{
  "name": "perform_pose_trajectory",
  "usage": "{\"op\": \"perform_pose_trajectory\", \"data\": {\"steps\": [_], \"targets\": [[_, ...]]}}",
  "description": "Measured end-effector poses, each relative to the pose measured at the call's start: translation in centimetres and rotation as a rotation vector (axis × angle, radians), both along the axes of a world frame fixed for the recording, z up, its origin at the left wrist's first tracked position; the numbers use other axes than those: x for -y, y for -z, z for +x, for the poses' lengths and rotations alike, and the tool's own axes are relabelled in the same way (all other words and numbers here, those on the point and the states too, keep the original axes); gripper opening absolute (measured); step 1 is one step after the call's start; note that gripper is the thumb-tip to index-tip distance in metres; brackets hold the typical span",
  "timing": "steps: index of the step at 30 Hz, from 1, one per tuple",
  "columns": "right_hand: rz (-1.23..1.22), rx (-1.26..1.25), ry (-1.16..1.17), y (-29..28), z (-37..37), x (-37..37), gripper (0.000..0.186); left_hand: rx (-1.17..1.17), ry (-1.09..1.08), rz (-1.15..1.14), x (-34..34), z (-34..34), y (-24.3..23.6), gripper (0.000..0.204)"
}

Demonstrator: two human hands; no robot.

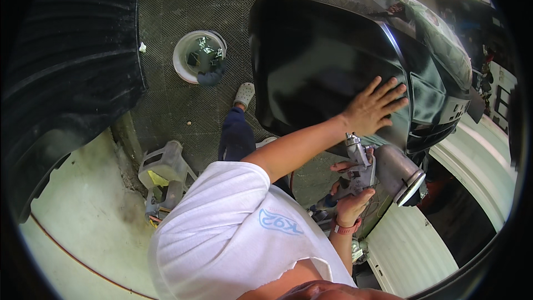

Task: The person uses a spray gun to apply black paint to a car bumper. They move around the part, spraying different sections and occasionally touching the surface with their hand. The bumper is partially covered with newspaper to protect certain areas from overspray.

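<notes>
My left hand (373, 105) lies with fingers spread on a glossy black vehicle body panel (311, 44), near its ridged right edge. Below it, my right hand (350, 204) grips a silver spray gun (360, 168) with a metal cup (395, 169) on its right side. The gun is held upright just below the panel's lower edge, close to my left wrist. Some of my right fingers are partly hidden behind the gun.
A white bucket (183, 61) of liquid, with dark cloth over its rim, stands on textured mat flooring (211, 0). A dark ribbed panel (72, 61) fills the left, translucent containers (158, 166) sit lower left, and white panels (400, 250) lie at right.
</notes>
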State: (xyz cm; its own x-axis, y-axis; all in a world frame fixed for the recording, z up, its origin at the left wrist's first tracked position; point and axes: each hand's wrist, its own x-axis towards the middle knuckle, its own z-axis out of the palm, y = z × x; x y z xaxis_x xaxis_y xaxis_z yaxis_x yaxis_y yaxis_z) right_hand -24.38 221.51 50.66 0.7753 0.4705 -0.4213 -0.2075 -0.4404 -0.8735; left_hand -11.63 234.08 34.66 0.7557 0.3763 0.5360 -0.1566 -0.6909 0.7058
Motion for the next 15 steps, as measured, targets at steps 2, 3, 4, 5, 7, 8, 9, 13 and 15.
{"op": "perform_pose_trajectory", "data": {"steps": [2,3,4,5,7,8,9,13,15], "targets": [[0.019,-0.007,0.007,0.1,0.0,0.5,0.118,-0.124,-0.098,-0.096,-2.6,-2.7,1.5,0.085],[0.034,-0.007,0.005,0.3,-0.2,0.5,0.117,-0.187,-0.148,-0.140,-5.2,-5.0,2.3,0.084],[0.043,-0.002,-0.003,0.5,-0.1,0.4,0.117,-0.246,-0.312,-0.142,-7.3,-7.1,3.9,0.080],[0.038,-0.006,-0.011,0.6,-0.1,0.5,0.117,-0.274,-0.490,-0.131,-9.4,-8.8,6.6,0.071],[0.033,-0.016,-0.040,1.0,-0.1,0.8,0.117,-0.272,-0.606,-0.441,-14.5,-13.0,13.7,0.067],[0.031,-0.017,-0.058,0.9,0.0,0.6,0.117,-0.512,-0.750,-0.801,-16.3,-14.8,19.2,0.064],[0.024,-0.020,-0.066,0.8,0.0,0.5,0.116,-0.626,-0.882,-0.771,-17.8,-15.0,21.0,0.063],[-0.068,0.081,0.007,0.5,0.5,-1.5,0.103,-0.309,-0.733,-0.324,-19.3,-8.0,13.1,0.066],[-0.085,0.144,0.079,0.0,1.2,-2.4,0.092,-0.263,-0.638,-0.176,-15.6,-1.8,6.6,0.074]]}}
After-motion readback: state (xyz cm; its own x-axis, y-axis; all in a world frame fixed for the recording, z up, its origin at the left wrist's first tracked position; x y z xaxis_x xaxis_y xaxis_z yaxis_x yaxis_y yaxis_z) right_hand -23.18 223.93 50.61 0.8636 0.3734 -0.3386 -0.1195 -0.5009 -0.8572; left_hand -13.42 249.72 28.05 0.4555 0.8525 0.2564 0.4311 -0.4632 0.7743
